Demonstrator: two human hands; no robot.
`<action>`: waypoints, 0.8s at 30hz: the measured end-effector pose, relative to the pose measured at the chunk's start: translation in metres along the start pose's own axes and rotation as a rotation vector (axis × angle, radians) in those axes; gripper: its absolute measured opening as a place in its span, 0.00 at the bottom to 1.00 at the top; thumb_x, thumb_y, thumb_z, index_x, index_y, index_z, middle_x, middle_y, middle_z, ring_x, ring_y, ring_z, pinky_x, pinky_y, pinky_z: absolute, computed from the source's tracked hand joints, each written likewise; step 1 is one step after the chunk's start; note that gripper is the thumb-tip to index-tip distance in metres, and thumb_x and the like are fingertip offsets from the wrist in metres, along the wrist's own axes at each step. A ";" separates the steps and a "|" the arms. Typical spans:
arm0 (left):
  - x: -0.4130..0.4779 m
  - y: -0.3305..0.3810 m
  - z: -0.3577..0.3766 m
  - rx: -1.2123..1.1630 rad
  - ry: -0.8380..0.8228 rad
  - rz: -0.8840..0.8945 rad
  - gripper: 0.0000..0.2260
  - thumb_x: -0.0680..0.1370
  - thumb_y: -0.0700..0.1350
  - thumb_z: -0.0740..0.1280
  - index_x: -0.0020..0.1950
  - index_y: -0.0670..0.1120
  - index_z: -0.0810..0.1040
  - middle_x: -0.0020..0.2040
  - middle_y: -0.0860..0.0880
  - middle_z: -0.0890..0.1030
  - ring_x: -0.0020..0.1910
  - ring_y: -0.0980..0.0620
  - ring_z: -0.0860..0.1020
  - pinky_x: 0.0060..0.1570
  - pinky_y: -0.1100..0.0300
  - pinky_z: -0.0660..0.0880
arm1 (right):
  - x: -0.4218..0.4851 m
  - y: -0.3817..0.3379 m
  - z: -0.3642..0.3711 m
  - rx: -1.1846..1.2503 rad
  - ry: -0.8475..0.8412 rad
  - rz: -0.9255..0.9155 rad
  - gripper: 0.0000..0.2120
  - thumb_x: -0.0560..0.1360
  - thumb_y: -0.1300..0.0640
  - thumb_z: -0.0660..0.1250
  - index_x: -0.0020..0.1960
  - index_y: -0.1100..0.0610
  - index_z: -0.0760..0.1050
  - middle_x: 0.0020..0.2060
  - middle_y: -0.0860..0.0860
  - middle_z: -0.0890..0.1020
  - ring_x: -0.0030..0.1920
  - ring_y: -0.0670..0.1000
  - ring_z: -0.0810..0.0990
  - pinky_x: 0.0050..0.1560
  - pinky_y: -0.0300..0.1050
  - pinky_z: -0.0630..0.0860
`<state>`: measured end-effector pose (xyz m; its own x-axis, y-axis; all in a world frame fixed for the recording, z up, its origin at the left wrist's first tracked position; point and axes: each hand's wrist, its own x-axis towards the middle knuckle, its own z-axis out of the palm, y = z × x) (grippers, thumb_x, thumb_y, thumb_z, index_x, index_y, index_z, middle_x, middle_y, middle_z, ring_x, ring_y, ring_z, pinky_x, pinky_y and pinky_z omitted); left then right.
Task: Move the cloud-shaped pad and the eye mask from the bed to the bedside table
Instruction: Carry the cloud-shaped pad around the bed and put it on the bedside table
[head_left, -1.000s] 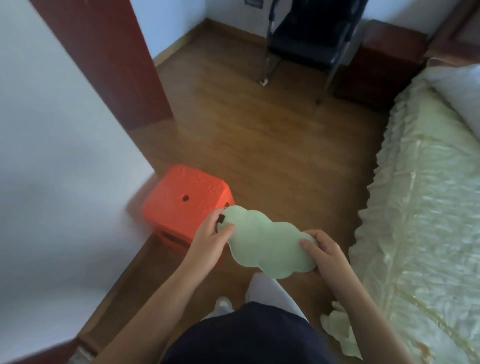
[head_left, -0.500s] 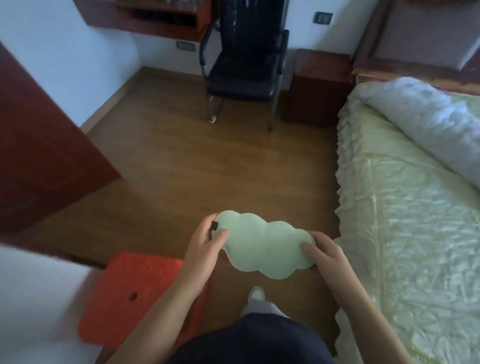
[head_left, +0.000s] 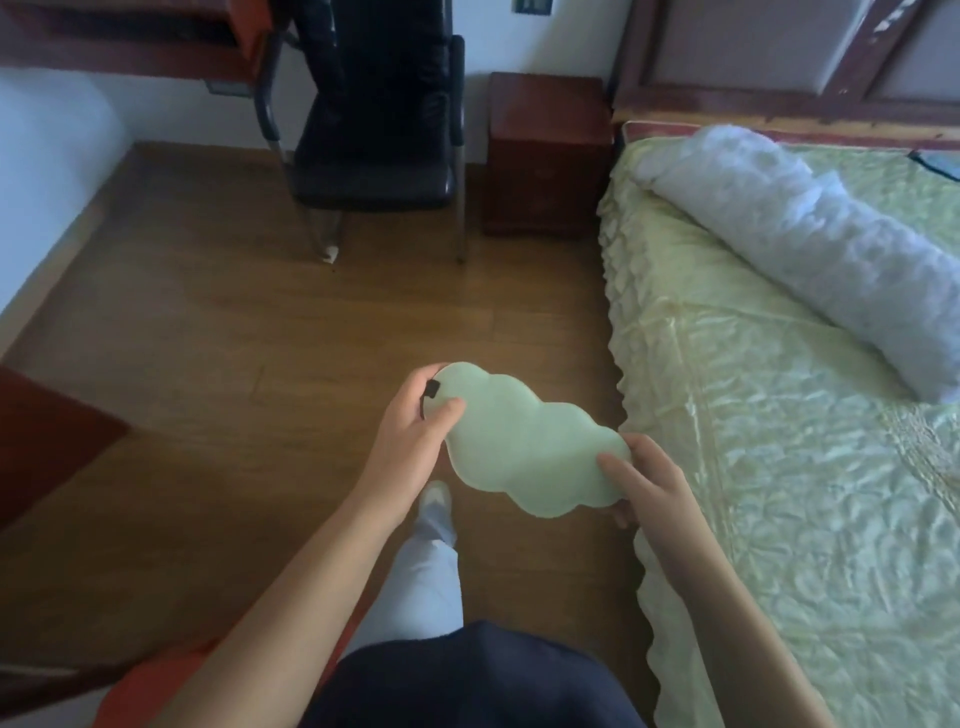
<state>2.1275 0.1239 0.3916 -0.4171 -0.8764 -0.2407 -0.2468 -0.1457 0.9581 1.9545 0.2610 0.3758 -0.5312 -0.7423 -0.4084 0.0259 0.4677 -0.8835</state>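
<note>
- Since half a second ago the view has swung up and toward the head of the room: the table (head_left: 545, 156) and the chair (head_left: 374, 130) now sit larger and lower in the frame, and more of the bed (head_left: 779, 467) shows
- The orange stool (head_left: 156, 680), then plain at lower left, is now only a corner at the bottom edge
- One foot (head_left: 435, 493) now shows further forward on the floor (head_left: 208, 338)
- The pad (head_left: 535, 441) is still carried between both hands, flat side up, tilted a little down to the right
- Left hand (head_left: 410, 441) grips the pad's left end, thumb laid on top just below a small black tab (head_left: 431, 387), fingers curled round the edge and under
- Right hand (head_left: 644, 483) holds the right end the same way, thumb pressed on top, fingers hidden underneath
- The pad hangs in the air over the floor, just beside the bed's frilled edge and well apart from the table
- A white rolled quilt (head_left: 810, 244) lies across the head of the bed
- A small dark thing (head_left: 935, 161) lies at the bed's far right edge, too small to tell what it is
</note>
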 end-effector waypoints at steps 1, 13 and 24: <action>0.017 0.003 -0.002 0.005 -0.006 -0.001 0.14 0.77 0.41 0.62 0.49 0.62 0.73 0.50 0.60 0.78 0.46 0.70 0.76 0.47 0.65 0.71 | 0.016 -0.005 0.002 0.001 0.003 0.004 0.04 0.77 0.59 0.62 0.49 0.54 0.75 0.35 0.51 0.77 0.27 0.43 0.72 0.27 0.37 0.68; 0.247 0.053 -0.051 -0.006 -0.021 0.018 0.13 0.78 0.41 0.61 0.60 0.55 0.70 0.53 0.57 0.76 0.41 0.71 0.75 0.36 0.72 0.75 | 0.221 -0.121 0.055 -0.023 0.098 -0.059 0.05 0.76 0.59 0.63 0.46 0.50 0.76 0.35 0.49 0.78 0.28 0.46 0.74 0.31 0.44 0.70; 0.413 0.093 -0.035 0.033 -0.140 0.024 0.12 0.78 0.42 0.62 0.59 0.55 0.71 0.53 0.55 0.77 0.47 0.62 0.77 0.41 0.62 0.79 | 0.355 -0.177 0.053 0.068 0.285 -0.014 0.05 0.76 0.59 0.63 0.48 0.51 0.76 0.38 0.52 0.79 0.31 0.47 0.74 0.29 0.36 0.71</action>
<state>1.9634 -0.2677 0.3871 -0.5410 -0.8063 -0.2393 -0.2632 -0.1079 0.9587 1.8066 -0.1108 0.3752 -0.7483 -0.5788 -0.3240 0.0686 0.4184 -0.9057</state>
